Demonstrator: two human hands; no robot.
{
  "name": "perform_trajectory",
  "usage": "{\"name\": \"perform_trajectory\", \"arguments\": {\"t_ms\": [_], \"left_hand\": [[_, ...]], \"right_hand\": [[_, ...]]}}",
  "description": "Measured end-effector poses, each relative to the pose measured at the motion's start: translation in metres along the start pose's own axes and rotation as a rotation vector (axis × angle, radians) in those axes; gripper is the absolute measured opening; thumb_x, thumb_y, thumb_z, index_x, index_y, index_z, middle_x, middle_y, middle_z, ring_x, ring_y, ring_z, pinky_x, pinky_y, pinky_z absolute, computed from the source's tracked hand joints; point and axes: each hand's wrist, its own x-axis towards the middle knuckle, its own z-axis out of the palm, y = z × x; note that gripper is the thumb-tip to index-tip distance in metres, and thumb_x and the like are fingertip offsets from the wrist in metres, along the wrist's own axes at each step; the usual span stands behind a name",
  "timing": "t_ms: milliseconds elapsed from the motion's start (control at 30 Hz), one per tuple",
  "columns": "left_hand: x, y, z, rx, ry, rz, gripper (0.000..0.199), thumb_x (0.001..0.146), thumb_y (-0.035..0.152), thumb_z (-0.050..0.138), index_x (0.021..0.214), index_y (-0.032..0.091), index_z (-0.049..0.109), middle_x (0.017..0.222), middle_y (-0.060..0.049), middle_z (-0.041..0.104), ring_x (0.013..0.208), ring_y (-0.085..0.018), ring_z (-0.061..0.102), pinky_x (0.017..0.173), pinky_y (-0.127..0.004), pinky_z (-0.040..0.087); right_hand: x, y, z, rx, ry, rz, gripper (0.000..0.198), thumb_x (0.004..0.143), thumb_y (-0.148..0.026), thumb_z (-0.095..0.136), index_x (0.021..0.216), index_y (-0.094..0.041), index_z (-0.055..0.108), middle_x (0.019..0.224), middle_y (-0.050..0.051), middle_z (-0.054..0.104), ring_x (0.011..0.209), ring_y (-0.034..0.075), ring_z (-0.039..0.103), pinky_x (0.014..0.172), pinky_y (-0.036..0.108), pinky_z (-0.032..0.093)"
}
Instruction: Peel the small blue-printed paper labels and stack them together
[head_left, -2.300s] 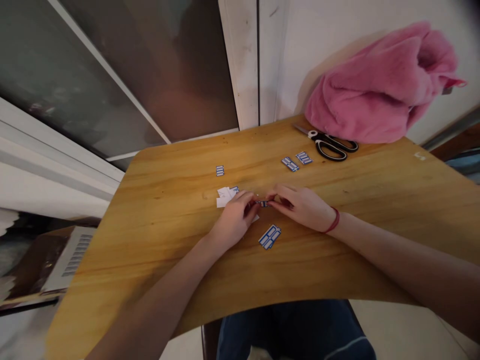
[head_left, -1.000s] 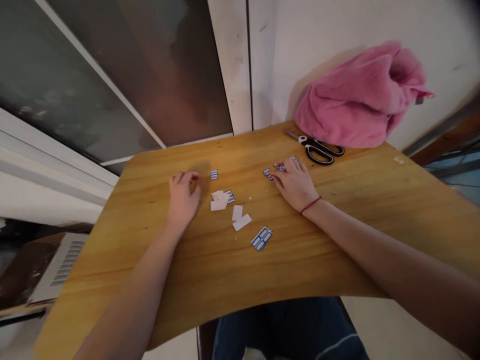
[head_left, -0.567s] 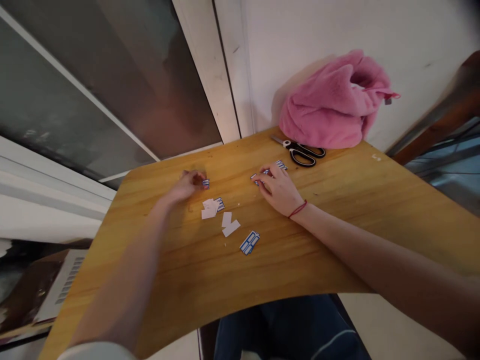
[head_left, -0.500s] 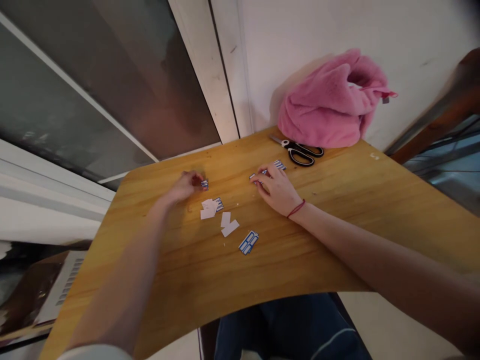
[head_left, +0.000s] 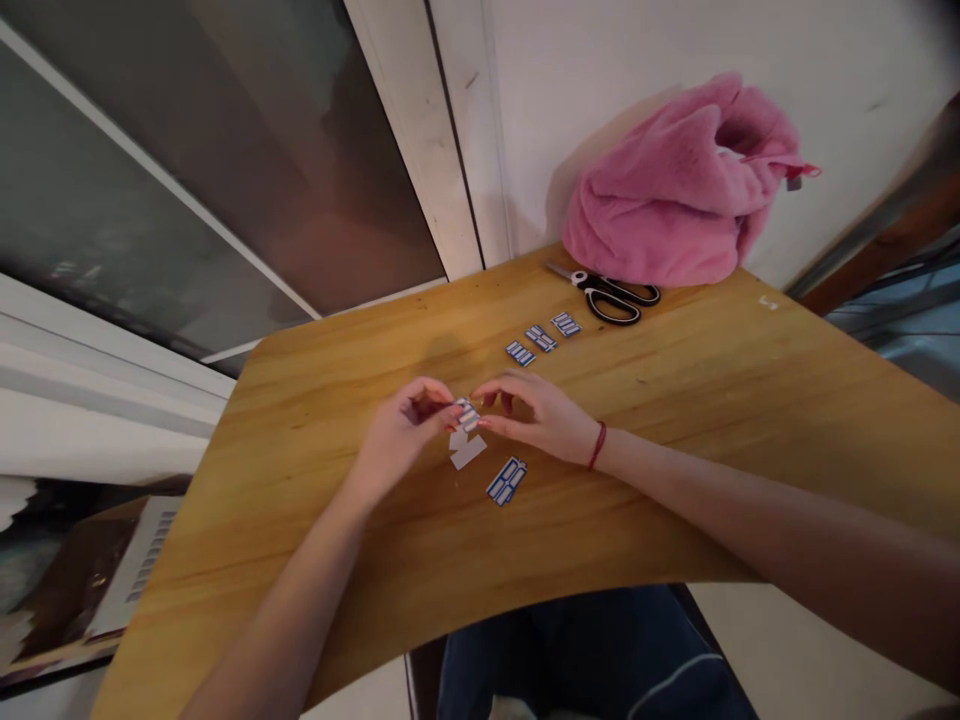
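Over the middle of the table, my left hand pinches a small bunch of white paper labels with blue borders between thumb and fingers. My right hand meets it from the other side, with thumb and index fingertip at the edges of the same labels. White paper slips lie just below the hands, partly covered by them. Nearer to me rests a pair of larger blue-bordered labels. Beyond my right hand, three small groups of labels form a slanting row.
Black-handled scissors lie at the back of the wooden table, in front of a pink plush bag against the wall. A glass door stands behind the table's left side. A box is below at left.
My left hand has come right and nearer with its labels. My right hand has left the row at the back and moved left to meet it. The pile of slips is now mostly hidden.
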Motion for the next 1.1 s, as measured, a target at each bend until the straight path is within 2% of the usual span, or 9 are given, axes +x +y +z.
{"name": "perform_trajectory", "arguments": {"t_ms": [200, 400, 533, 667, 800, 900, 967, 1033, 1100], "left_hand": [[-0.004, -0.01, 0.011, 0.034, -0.099, -0.037, 0.017, 0.082, 0.035, 0.057, 0.086, 0.02, 0.052, 0.07, 0.001, 0.06, 0.062, -0.012, 0.057, 0.061, -0.027, 0.047], [-0.007, -0.019, -0.009, 0.726, -0.144, 0.138, 0.023, 0.076, 0.03, 0.065, 0.097, 0.023, 0.058, 0.095, -0.003, 0.054, 0.092, -0.02, 0.05, 0.084, -0.037, 0.041], [-0.008, -0.02, -0.014, 0.747, -0.228, 0.104, 0.022, 0.081, 0.029, 0.06, 0.101, 0.024, 0.056, 0.101, -0.004, 0.049, 0.097, -0.02, 0.047, 0.087, -0.038, 0.041], [-0.006, -0.02, -0.012, 0.706, -0.245, 0.097, 0.009, 0.08, 0.025, 0.058, 0.087, 0.021, 0.054, 0.094, -0.002, 0.049, 0.09, -0.018, 0.048, 0.081, -0.034, 0.042], [-0.006, -0.015, -0.011, 0.69, -0.139, 0.122, 0.008, 0.081, 0.023, 0.058, 0.077, 0.02, 0.052, 0.079, 0.001, 0.052, 0.072, -0.014, 0.049, 0.066, -0.027, 0.041], [-0.013, -0.005, -0.006, 0.617, 0.138, 0.205, 0.009, 0.082, 0.024, 0.06, 0.076, 0.02, 0.054, 0.073, 0.002, 0.053, 0.064, -0.011, 0.049, 0.058, -0.024, 0.041], [-0.02, 0.0, 0.0, 0.572, 0.314, 0.38, 0.006, 0.082, 0.02, 0.061, 0.077, 0.021, 0.057, 0.078, 0.001, 0.056, 0.071, -0.012, 0.054, 0.063, -0.025, 0.045], [-0.026, 0.001, 0.008, 0.594, 0.336, 0.576, 0.009, 0.081, 0.013, 0.06, 0.079, 0.022, 0.059, 0.085, -0.001, 0.061, 0.082, -0.014, 0.058, 0.073, -0.027, 0.049], [-0.03, -0.004, 0.014, 0.692, 0.24, 0.715, 0.015, 0.081, 0.008, 0.058, 0.084, 0.022, 0.06, 0.091, -0.002, 0.063, 0.087, -0.016, 0.06, 0.079, -0.03, 0.05]], "right_hand": [[-0.001, 0.002, 0.006, 0.146, 0.017, 0.174, 0.014, 0.079, -0.029, 0.063, 0.075, -0.016, 0.061, 0.074, 0.001, 0.062, 0.069, 0.012, 0.053, 0.067, 0.025, 0.04], [0.004, 0.014, 0.003, 0.319, 0.088, 0.322, 0.019, 0.075, -0.034, 0.064, 0.08, -0.016, 0.06, 0.067, -0.001, 0.057, 0.058, 0.009, 0.045, 0.055, 0.023, 0.037], [0.004, 0.012, 0.004, 0.399, 0.077, 0.312, 0.022, 0.074, -0.032, 0.065, 0.087, -0.017, 0.056, 0.075, 0.0, 0.059, 0.063, 0.01, 0.05, 0.059, 0.024, 0.042], [0.003, 0.008, 0.005, 0.504, 0.035, 0.308, 0.023, 0.074, -0.029, 0.065, 0.092, -0.018, 0.054, 0.079, 0.0, 0.059, 0.068, 0.01, 0.054, 0.063, 0.024, 0.045], [0.002, 0.006, 0.005, 0.569, 0.01, 0.344, 0.022, 0.075, -0.025, 0.064, 0.093, -0.017, 0.053, 0.077, -0.001, 0.056, 0.062, 0.007, 0.051, 0.053, 0.02, 0.042], [0.001, 0.005, 0.008, 0.636, -0.027, 0.418, 0.024, 0.075, -0.027, 0.065, 0.091, -0.017, 0.05, 0.074, -0.003, 0.056, 0.052, 0.005, 0.047, 0.042, 0.018, 0.037], [0.0, 0.004, 0.01, 0.703, -0.047, 0.449, 0.026, 0.075, -0.029, 0.066, 0.09, -0.018, 0.048, 0.072, -0.004, 0.055, 0.047, 0.004, 0.046, 0.039, 0.018, 0.037], [0.0, 0.004, 0.012, 0.76, -0.063, 0.459, 0.028, 0.073, -0.032, 0.068, 0.087, -0.018, 0.048, 0.068, -0.006, 0.054, 0.045, 0.004, 0.045, 0.038, 0.018, 0.037], [0.0, 0.003, 0.013, 0.8, -0.075, 0.471, 0.027, 0.072, -0.034, 0.068, 0.083, -0.017, 0.05, 0.064, -0.006, 0.053, 0.044, 0.004, 0.044, 0.038, 0.018, 0.037]]}}
